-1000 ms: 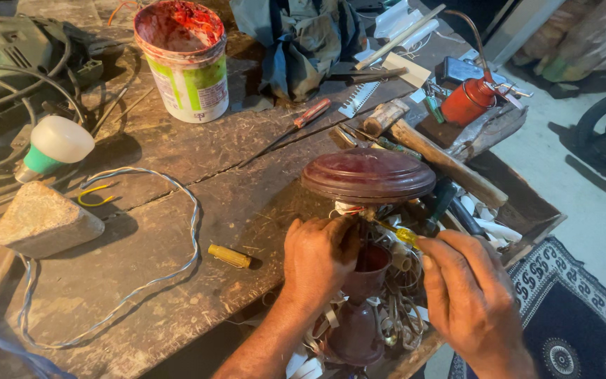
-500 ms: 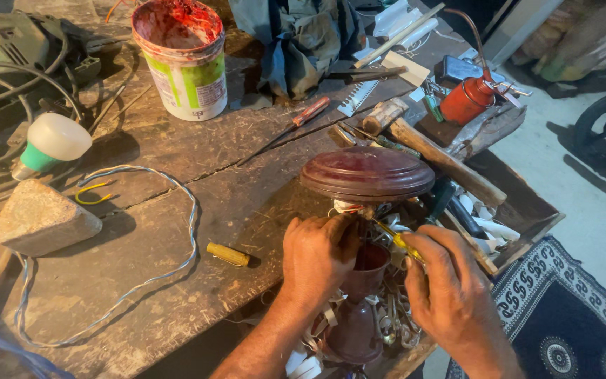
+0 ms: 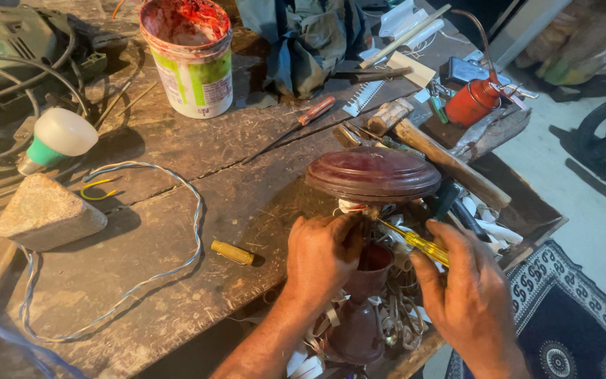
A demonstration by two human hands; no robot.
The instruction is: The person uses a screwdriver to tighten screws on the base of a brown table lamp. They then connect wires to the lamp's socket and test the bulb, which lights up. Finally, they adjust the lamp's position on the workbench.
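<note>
Left hand (image 3: 324,256) in closed grip around maroon lamp stem (image 3: 367,270) (under its domed cap (image 3: 373,173)), right hand (image 3: 468,295) pinching yellow screwdriver (image 3: 415,242), worn wooden surface (image 3: 177,274), paint bucket (image 3: 189,56) behind.

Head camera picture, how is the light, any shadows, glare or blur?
Head view: even, soft light; the stone and white bulb cast shadows to their right on the workbench; a faint sheen on the maroon dome cover; left hand and right hand fairly sharp; bottom-left corner blurred.
</note>
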